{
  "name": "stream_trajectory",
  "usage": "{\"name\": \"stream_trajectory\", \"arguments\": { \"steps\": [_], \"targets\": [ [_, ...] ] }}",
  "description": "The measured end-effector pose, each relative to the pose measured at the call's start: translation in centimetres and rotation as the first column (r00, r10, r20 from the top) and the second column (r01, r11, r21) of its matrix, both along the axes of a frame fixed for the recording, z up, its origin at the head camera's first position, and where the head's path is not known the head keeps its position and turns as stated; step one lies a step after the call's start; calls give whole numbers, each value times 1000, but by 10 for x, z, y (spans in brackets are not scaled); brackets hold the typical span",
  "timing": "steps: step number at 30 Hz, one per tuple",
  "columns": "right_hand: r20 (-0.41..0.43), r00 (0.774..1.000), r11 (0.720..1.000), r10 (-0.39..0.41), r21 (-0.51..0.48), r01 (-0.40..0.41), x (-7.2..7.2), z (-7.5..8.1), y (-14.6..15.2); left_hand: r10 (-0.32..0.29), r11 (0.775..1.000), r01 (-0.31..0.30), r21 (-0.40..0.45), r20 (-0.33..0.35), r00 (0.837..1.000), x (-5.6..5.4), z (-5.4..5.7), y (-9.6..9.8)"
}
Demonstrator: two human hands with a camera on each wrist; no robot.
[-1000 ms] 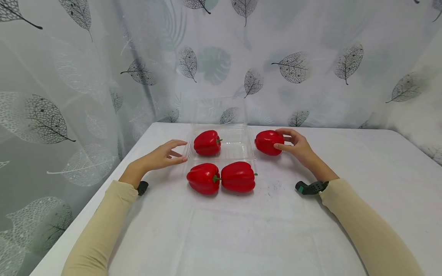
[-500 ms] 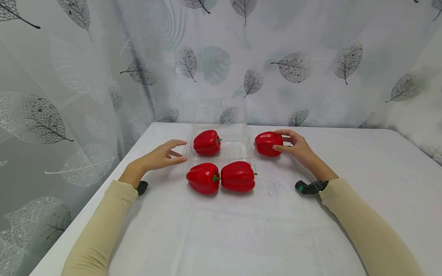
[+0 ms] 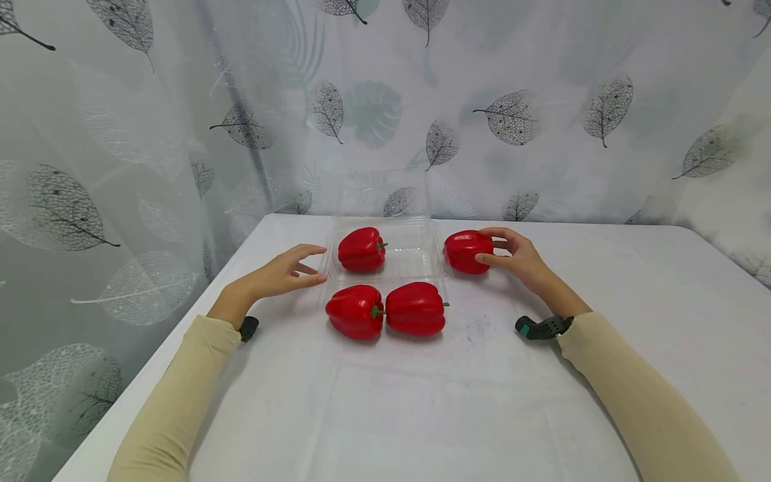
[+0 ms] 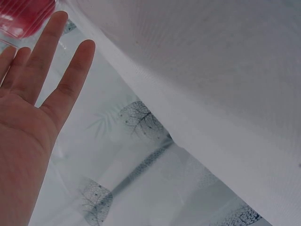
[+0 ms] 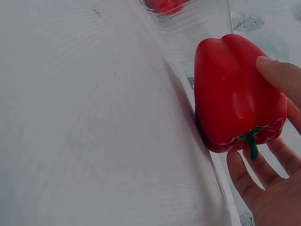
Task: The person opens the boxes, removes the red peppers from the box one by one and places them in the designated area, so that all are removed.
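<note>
A clear plastic container point(image 3: 412, 258), its lid point(image 3: 385, 191) raised at the back, stands at the far middle of the table. One red bell pepper point(image 3: 361, 250) lies in its left part. My left hand point(image 3: 280, 273) is at the container's left edge with fingers extended; whether it touches the plastic I cannot tell. To the right of the container, my right hand point(image 3: 518, 254) holds another red bell pepper point(image 5: 237, 92) between thumb and fingers, its green stem toward the palm in the right wrist view. Two more red bell peppers, a left one point(image 3: 354, 312) and a right one point(image 3: 415, 309), lie side by side in front.
A white cloth point(image 3: 385, 408) covers the table. Behind and to the left hangs a pale curtain point(image 3: 482, 60) with leaf prints, close to the table's far and left edges.
The pepper in my right hand has shifted very slightly, by a few pixels. My left hand, the container and the other peppers keep their places.
</note>
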State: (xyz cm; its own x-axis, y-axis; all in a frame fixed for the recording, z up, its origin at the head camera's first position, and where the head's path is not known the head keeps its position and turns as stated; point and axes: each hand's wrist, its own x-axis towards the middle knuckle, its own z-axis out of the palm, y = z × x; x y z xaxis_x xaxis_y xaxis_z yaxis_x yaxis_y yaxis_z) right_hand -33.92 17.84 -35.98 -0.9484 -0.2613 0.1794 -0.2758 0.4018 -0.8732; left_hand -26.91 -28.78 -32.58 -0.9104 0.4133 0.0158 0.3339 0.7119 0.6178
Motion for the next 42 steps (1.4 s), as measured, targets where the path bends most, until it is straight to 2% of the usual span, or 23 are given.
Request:
{"name": "stream_trajectory", "arguments": {
  "steps": [12, 32, 42],
  "targets": [
    [13, 1000, 1000, -3, -5, 3, 0, 2, 0, 2, 1000, -2, -4, 4, 1000, 0, 0, 1],
    [-26, 999, 993, 26, -113, -29, 1, 2, -1, -8, 1000, 8, -16, -14, 1000, -1, -2, -1],
    [-39, 999, 991, 10, -136, -15, 2, 3, -2, -19, 1000, 19, -8, -19, 1000, -1, -2, -1]
  ]
}}
